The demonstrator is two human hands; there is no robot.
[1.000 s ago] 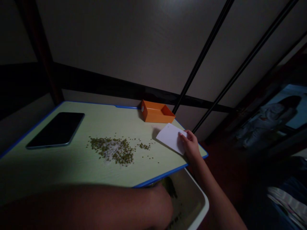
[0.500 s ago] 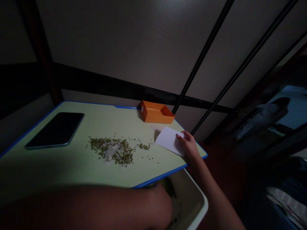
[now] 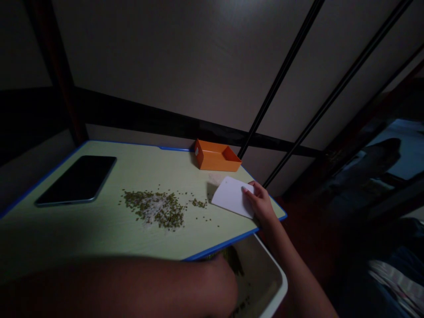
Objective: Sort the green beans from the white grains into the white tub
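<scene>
My right hand grips a white scraper, a flat sheet with a small hole near one corner, tilted over the table's right part. A few green grains and a pale patch of fine white grains lie by its left edge. Further left spreads a pile of small green beans mixed with fine white grains. My left forearm crosses the bottom of the view, and my left hand bends down over a white-rimmed bin below the table edge; its fingers are hidden.
An orange open box stands at the back edge of the pale green, blue-edged table. A dark tablet lies at the left. Behind rises a panelled wall. Dark cloth items are at the lower right.
My right hand has shifted the scraper slightly to the left and down. The pile, the box and my left arm look the same.
</scene>
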